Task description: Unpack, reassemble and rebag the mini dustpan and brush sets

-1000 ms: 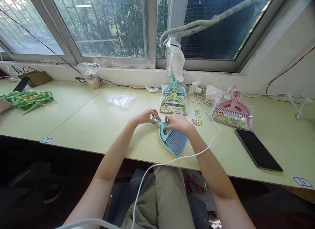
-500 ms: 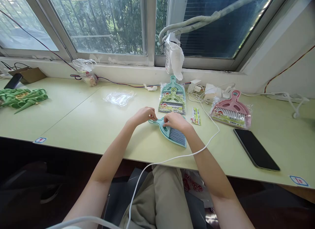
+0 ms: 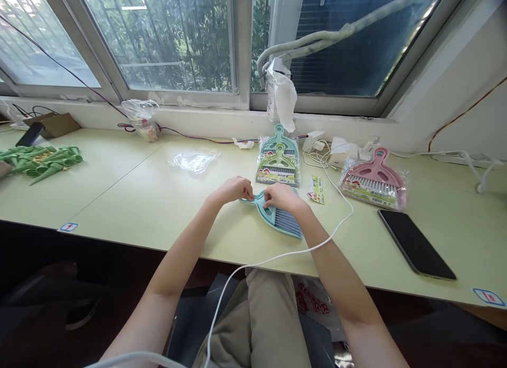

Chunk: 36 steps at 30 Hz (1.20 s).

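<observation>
A small teal dustpan with a blue-bristled brush [image 3: 281,220] lies on the pale green table [image 3: 158,199] in front of me. My left hand [image 3: 233,189] is closed, pinching the tip of its handle. My right hand [image 3: 283,196] grips the handle where it meets the brush head. Both hands rest low on the table.
Behind my hands lie two packaged dustpan sets [image 3: 278,159] and a paper label [image 3: 317,188]. A packaged pink set [image 3: 372,180] and a black phone [image 3: 415,244] are to the right. An empty plastic bag [image 3: 194,159], green cones [image 3: 43,159] far left, white cable [image 3: 317,246].
The dustpan was tilted up with its bristles facing me a second ago; it now lies flatter on the table. Both hands keep their hold on the handle.
</observation>
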Each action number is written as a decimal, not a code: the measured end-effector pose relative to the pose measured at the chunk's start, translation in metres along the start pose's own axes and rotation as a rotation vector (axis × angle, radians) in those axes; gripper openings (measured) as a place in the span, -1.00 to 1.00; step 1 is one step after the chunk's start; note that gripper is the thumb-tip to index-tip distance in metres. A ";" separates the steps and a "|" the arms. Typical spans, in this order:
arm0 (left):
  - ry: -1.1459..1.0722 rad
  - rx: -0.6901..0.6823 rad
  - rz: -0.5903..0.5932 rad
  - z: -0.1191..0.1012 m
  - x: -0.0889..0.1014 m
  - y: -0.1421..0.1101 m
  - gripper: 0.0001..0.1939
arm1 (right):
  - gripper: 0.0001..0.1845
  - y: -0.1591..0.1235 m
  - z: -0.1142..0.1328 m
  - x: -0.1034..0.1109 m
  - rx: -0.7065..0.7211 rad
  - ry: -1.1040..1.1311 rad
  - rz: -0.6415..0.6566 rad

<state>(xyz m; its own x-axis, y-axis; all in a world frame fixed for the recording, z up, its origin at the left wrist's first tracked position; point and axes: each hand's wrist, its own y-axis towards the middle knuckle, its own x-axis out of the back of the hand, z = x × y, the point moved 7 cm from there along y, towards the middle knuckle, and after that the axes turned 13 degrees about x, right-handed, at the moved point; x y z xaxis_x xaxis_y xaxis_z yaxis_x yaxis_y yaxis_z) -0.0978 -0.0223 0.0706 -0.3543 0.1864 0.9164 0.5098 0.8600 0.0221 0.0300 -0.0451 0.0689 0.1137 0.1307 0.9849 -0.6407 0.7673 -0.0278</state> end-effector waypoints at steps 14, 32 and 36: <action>-0.220 0.011 -0.121 0.001 0.004 0.000 -0.80 | -0.85 0.000 -0.007 -0.003 0.043 0.087 -0.050; -0.835 0.202 0.241 -0.001 -0.018 0.001 -0.39 | -0.73 -0.006 -0.035 0.026 -0.055 0.293 -0.784; -0.882 0.219 0.272 0.000 -0.026 0.003 -0.35 | -0.68 -0.006 -0.045 0.023 -0.064 0.320 -0.777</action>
<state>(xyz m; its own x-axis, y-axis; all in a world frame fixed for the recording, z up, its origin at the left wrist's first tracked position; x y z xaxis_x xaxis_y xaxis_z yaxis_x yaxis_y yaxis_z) -0.0875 -0.0245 0.0470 -0.7552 0.6082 0.2444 0.5353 0.7874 -0.3056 0.0704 -0.0181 0.0840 0.7205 -0.2847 0.6323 -0.2484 0.7454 0.6186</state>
